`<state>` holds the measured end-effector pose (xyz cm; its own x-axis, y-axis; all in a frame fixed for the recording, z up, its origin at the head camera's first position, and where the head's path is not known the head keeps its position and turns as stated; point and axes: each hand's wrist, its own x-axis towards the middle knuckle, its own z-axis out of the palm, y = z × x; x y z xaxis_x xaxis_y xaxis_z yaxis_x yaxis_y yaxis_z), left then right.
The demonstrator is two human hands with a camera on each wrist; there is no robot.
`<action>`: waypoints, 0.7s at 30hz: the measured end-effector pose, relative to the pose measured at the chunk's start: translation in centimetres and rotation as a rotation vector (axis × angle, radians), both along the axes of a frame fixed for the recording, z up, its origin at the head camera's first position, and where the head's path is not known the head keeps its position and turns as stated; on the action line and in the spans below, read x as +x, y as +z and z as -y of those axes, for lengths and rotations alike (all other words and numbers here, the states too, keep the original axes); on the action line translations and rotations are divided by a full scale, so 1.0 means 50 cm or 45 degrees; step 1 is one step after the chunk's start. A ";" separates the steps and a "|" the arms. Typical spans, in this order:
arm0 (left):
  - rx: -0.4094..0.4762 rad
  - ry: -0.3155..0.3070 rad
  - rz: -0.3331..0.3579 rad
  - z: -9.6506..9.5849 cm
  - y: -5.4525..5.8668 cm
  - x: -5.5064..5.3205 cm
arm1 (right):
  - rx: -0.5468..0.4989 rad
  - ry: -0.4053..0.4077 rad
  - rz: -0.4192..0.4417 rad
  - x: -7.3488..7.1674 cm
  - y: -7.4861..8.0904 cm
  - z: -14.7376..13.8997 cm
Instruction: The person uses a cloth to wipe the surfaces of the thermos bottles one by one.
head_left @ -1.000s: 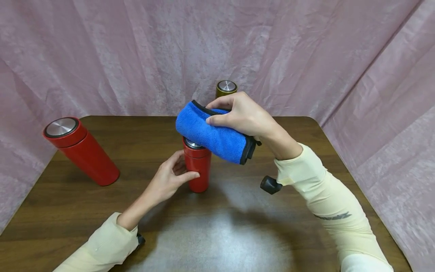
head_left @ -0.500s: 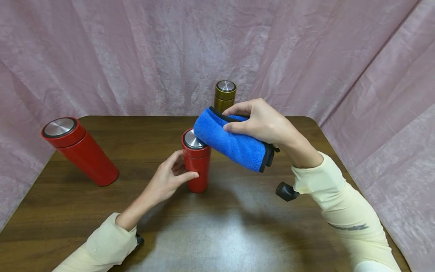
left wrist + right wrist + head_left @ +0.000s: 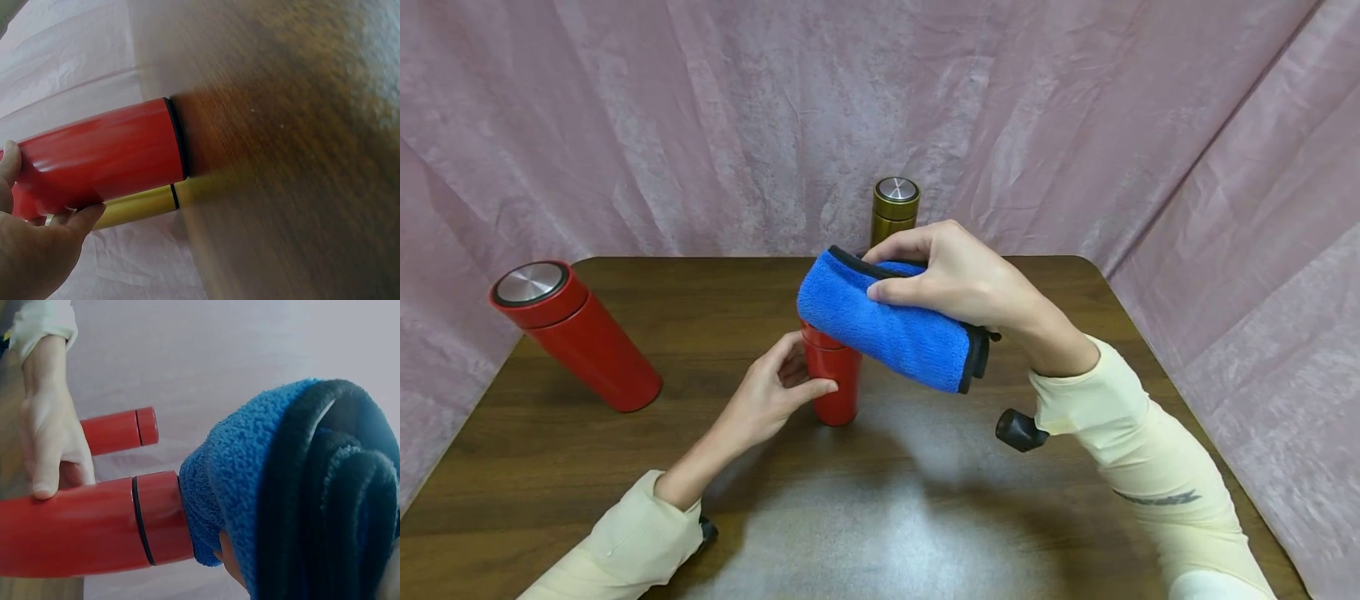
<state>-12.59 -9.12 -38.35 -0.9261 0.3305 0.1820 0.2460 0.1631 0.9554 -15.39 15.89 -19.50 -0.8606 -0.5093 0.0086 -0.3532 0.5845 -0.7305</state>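
Note:
A red thermos flask stands upright near the middle of the table. My left hand grips its side, thumb across the front and fingers behind. In the left wrist view, the flask's black base edge meets the table. My right hand pinches a folded blue towel with black trim. The towel lies against the flask's top and hides the lid in the head view. The right wrist view shows the towel pressed to the lid end of the flask.
Another red thermos stands at the left of the wooden table. Behind the towel stands a gold thermos, its lower part hidden. Pink curtains enclose the back and sides.
The towel in my right hand moved right off part of the lid, uncovering it, then came back left over it. My left hand and the flask stayed in place.

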 end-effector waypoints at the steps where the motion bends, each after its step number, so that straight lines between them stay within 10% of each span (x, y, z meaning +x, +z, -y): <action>1: 0.008 -0.004 0.001 0.000 0.000 0.000 | 0.001 -0.001 -0.005 -0.001 0.001 0.004; 21: -0.016 0.010 -0.018 0.002 -0.003 -0.003 | -0.030 -0.149 0.071 -0.054 -0.005 0.028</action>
<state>-12.72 -9.20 -38.51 -0.9261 0.3254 0.1911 0.2583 0.1772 0.9497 -18.09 14.50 -19.74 -0.9137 -0.4053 -0.0299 -0.2422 0.6021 -0.7608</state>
